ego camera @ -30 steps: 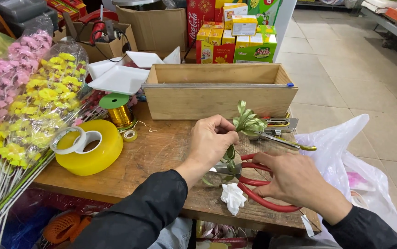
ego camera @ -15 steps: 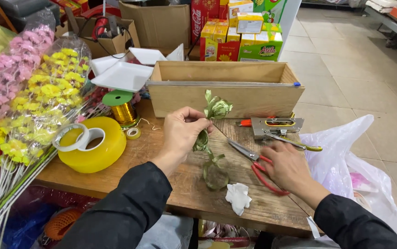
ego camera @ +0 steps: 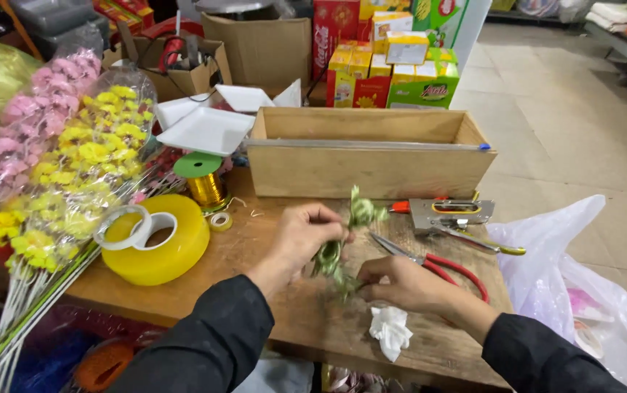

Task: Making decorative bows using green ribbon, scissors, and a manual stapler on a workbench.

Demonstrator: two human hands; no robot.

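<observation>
Both hands (ego camera: 350, 262) are now pinched on the green sprig (ego camera: 342, 240); red-handled scissors (ego camera: 437, 266), released, lie at 3 o'clock.

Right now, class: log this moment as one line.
left hand: holds green sprig | right hand: pinches sprig base | scissors: on table

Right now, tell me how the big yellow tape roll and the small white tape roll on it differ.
The big yellow tape roll lies flat on the wooden table, while the small white tape roll leans tilted on its top edge. The yellow roll is much wider and thicker; the white roll is slim. Both are rings with open centres, lying left of the left hand.
</observation>
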